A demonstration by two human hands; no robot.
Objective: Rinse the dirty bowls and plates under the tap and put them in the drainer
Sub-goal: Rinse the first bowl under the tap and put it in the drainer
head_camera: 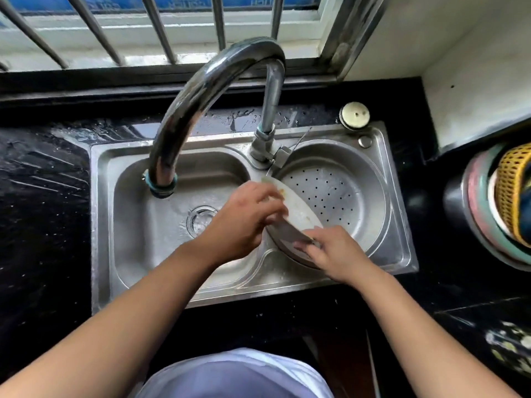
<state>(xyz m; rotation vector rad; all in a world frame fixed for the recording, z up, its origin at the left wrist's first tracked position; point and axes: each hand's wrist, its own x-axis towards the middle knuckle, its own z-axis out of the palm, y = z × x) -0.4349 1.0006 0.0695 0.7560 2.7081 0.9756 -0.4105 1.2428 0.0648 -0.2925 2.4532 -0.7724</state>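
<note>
A white plate [298, 209] with yellowish food stains stands tilted on edge over the ridge between the two sink basins. My left hand [244, 219] grips its upper left rim. My right hand [333, 251] holds its lower edge near the front of the perforated steel drainer [333, 193], which sits in the right basin. The curved tap [201, 90] arches over the left basin [161, 225]; its spout ends left of the plate. I see no water stream.
The black counter [43, 196] around the steel sink is wet. At the right edge stand stacked coloured bowls with a yellow mesh basket [511, 193]. A round metal cap [354, 114] sits behind the drainer. Window bars run along the back.
</note>
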